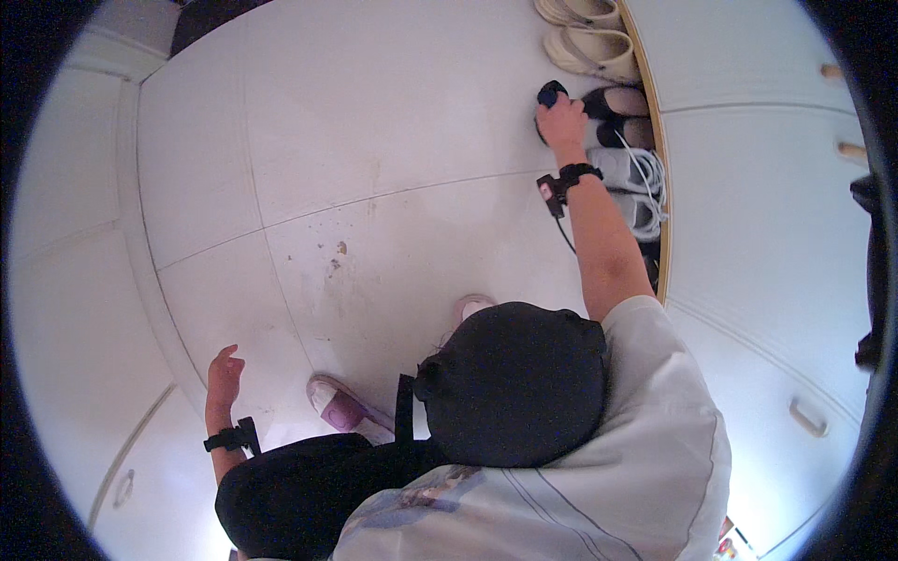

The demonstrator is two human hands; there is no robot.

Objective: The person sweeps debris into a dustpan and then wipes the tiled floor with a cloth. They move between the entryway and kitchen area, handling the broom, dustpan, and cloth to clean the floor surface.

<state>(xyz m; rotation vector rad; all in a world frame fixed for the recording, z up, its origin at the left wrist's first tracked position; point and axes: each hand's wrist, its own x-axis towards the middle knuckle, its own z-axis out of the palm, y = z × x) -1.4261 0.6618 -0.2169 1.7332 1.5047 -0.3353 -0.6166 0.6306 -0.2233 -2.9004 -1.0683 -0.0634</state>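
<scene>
My right hand (563,125) reaches out to the floor at the upper right, closed around a small black object (552,93). The hand covers most of it, so I cannot tell whether it is a shoe. Just right of it is a pair of black shoes (602,104) with their heels under the cabinet edge. Grey-and-white lace-up sneakers (621,168) stand beside my right wrist. My left hand (226,372) hangs at the lower left with loosely bent fingers and nothing visible in it. Both wrists wear black straps with small devices.
Cream clogs (589,52) stand farther along the shoe row. White cabinets (751,189) with handles rise on the right, and more white cabinet doors (84,294) on the left. Brown dirt (337,256) marks the white tiled floor (393,126). My feet wear pink-and-white slippers (340,407).
</scene>
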